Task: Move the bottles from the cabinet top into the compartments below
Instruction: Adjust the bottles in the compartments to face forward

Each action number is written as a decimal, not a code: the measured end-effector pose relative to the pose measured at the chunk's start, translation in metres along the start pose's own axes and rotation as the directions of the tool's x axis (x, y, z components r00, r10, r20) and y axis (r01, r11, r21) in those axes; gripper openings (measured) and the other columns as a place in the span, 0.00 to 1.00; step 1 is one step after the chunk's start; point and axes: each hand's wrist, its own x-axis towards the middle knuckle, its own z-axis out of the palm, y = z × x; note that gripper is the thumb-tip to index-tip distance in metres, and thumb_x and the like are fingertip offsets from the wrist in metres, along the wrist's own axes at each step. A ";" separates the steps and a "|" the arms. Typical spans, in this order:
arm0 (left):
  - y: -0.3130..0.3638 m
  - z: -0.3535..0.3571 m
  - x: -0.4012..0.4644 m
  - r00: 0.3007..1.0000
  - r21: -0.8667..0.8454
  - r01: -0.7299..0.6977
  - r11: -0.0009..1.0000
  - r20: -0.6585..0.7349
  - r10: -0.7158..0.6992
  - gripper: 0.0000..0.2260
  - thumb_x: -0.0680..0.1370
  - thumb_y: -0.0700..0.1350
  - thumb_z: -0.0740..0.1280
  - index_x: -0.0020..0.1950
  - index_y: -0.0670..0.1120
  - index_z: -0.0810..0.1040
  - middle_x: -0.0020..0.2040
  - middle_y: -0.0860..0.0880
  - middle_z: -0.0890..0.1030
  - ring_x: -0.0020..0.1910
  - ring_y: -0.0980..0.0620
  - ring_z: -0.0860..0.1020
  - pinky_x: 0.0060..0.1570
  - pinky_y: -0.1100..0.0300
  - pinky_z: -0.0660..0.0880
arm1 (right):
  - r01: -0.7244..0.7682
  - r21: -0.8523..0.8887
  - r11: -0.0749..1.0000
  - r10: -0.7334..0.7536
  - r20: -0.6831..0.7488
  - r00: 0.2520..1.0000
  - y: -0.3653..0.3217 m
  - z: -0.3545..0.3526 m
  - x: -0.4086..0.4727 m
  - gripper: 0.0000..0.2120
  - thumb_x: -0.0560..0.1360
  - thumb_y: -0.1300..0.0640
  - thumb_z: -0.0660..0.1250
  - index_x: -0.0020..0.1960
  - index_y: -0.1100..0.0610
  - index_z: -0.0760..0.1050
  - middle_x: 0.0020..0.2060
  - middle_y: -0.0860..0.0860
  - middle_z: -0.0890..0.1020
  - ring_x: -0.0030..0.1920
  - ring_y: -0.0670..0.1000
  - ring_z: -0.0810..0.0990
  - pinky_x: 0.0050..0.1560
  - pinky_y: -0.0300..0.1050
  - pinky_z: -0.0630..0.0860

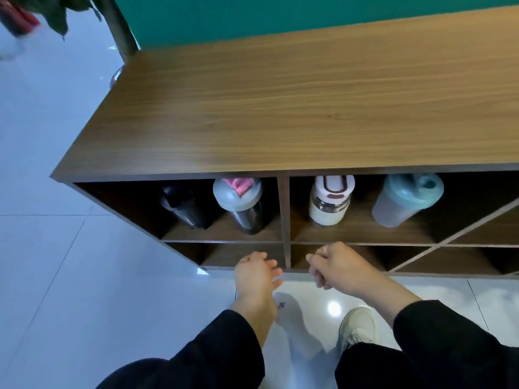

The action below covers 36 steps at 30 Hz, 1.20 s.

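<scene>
The wooden cabinet top (295,108) is bare. In the upper left compartment stand a black bottle (185,206) and a dark bottle with a grey lid and pink flap (238,203). The upper right compartment holds a white-capped glass bottle (330,200) and a frosted shaker with a teal lid (407,200). My left hand (257,273) hangs in front of the lower left compartment, fingers loosely apart and holding nothing. My right hand (337,266) is curled closed with nothing in it, in front of the lower right compartment.
The lower compartments (238,255) look dark. Diagonal dividers (449,240) cross the cabinet's right section. A teal wall (280,15) rises behind the cabinet. Glossy white floor tiles (56,248) spread left and below. My white shoe (358,327) rests on the floor near the cabinet.
</scene>
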 end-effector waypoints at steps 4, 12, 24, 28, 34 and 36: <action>0.036 -0.033 0.014 0.975 -0.028 -0.214 0.976 -0.073 0.211 0.14 0.84 0.41 0.55 0.68 0.45 0.72 0.45 0.48 0.77 0.43 0.51 0.77 0.47 0.54 0.76 | 0.135 -0.006 0.991 -0.134 0.069 0.989 -0.025 0.050 -0.017 0.14 0.79 0.51 0.62 0.62 0.52 0.79 0.54 0.49 0.85 0.53 0.49 0.83 0.59 0.52 0.79; 0.078 -0.036 0.035 0.911 0.178 -0.398 0.900 0.186 0.367 0.29 0.82 0.31 0.53 0.81 0.49 0.59 0.75 0.48 0.72 0.73 0.49 0.70 0.64 0.60 0.65 | 0.192 0.279 0.941 -0.178 -0.076 0.981 -0.070 0.104 -0.008 0.35 0.83 0.53 0.60 0.82 0.45 0.41 0.81 0.47 0.54 0.80 0.48 0.56 0.75 0.45 0.57; 0.071 -0.044 0.063 0.858 0.190 -0.497 0.847 0.252 0.447 0.20 0.81 0.32 0.57 0.70 0.45 0.73 0.63 0.47 0.81 0.61 0.51 0.79 0.62 0.57 0.75 | 0.205 0.408 0.890 -0.103 -0.257 0.961 -0.101 0.116 0.038 0.36 0.82 0.63 0.57 0.82 0.46 0.42 0.76 0.51 0.66 0.63 0.42 0.68 0.57 0.39 0.66; 0.073 -0.048 0.070 0.867 0.221 -0.498 0.839 0.133 0.479 0.12 0.81 0.36 0.58 0.60 0.45 0.76 0.55 0.44 0.84 0.53 0.46 0.82 0.49 0.58 0.77 | 0.171 0.411 0.895 -0.045 -0.298 0.954 -0.098 0.117 0.045 0.35 0.82 0.63 0.58 0.82 0.52 0.44 0.78 0.53 0.64 0.71 0.49 0.68 0.60 0.38 0.63; 0.082 -0.044 0.063 0.846 0.180 -0.481 0.858 0.352 0.400 0.23 0.81 0.34 0.61 0.75 0.49 0.68 0.62 0.52 0.78 0.62 0.54 0.77 0.58 0.62 0.74 | 0.158 0.456 0.876 -0.037 -0.262 0.964 -0.093 0.126 0.038 0.33 0.83 0.61 0.58 0.82 0.50 0.44 0.65 0.44 0.68 0.59 0.42 0.66 0.56 0.39 0.65; 0.077 -0.043 0.065 0.842 0.206 -0.480 0.853 0.379 0.383 0.26 0.80 0.34 0.61 0.77 0.51 0.67 0.65 0.50 0.79 0.65 0.51 0.77 0.65 0.55 0.74 | 0.148 0.453 0.879 -0.031 -0.256 0.966 -0.093 0.126 0.040 0.33 0.83 0.60 0.57 0.82 0.48 0.44 0.63 0.44 0.68 0.59 0.44 0.68 0.56 0.41 0.66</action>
